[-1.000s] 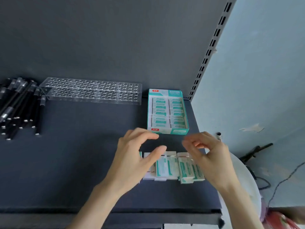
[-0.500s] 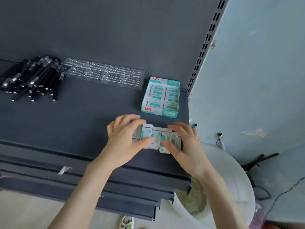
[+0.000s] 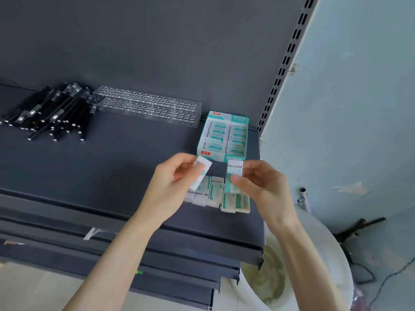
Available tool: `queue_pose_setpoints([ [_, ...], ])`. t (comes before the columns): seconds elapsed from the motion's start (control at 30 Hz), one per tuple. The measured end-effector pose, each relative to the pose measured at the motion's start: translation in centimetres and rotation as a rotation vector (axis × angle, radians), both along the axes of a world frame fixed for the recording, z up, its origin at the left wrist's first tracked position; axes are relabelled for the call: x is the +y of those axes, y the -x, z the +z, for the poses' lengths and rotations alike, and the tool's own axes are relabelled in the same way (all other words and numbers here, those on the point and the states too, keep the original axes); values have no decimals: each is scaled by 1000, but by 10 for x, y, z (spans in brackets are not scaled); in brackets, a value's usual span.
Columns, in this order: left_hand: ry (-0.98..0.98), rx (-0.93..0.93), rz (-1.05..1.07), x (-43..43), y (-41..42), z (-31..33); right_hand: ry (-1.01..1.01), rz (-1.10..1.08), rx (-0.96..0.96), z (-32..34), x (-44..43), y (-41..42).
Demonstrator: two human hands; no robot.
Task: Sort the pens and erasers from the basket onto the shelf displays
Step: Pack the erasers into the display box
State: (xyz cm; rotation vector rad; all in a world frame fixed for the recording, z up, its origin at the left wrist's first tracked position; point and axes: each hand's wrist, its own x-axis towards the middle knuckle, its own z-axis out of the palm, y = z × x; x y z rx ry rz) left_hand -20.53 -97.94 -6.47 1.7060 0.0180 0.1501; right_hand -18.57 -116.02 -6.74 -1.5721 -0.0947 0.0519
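Listing from the left along the shelf (image 3: 112, 167), we enter:

Item, black pens (image 3: 51, 111): one loose heap lying flat, none stood up.

Item, clear pen rack (image 3: 148, 108): just beside the heap, with rows of holes. We see no pen in any of them.

Item, left hand (image 3: 168, 185): grip closed on one wrapped eraser (image 3: 201, 171), pinched between thumb and fingers, raised off the shelf and tilted.

Item, loose erasers (image 3: 213, 195): a short row lying side by side near the shelf's front edge, below and between the two hands.

Item, eraser box (image 3: 224, 135): a teal and white display carton behind the row, toward the back panel and apart from both hands. It holds two columns of erasers; we cannot tell how much room is left.

Item, right hand (image 3: 265, 189): grip closed on a second eraser (image 3: 234, 170), held upright between thumb and fingers.

Item, white tub (image 3: 325, 243): below the shelf's right end. We cannot tell whether it is the basket.

Step in hand, by our judgement: the eraser half of the sort, with one piece up in each hand and the pens not yet racked. The next move calls for carrying each eraser back to the carton, turning it to lie like those already packed, and seating it in a gap without knocking its neighbours. The row on the shelf would follow, then the pens into the rack holes.
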Motion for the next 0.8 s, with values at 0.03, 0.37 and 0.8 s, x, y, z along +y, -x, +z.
queue_pose_setpoints([
  [0.03, 47, 11, 3, 1, -3, 2, -26, 6, 13, 2, 3, -2],
  [0.37, 57, 101, -192, 21, -70, 12, 66, 47, -20, 8, 35, -51],
  [0.8, 18, 159, -150, 39, -135, -14, 305, -312, 161, -6, 53, -109],
])
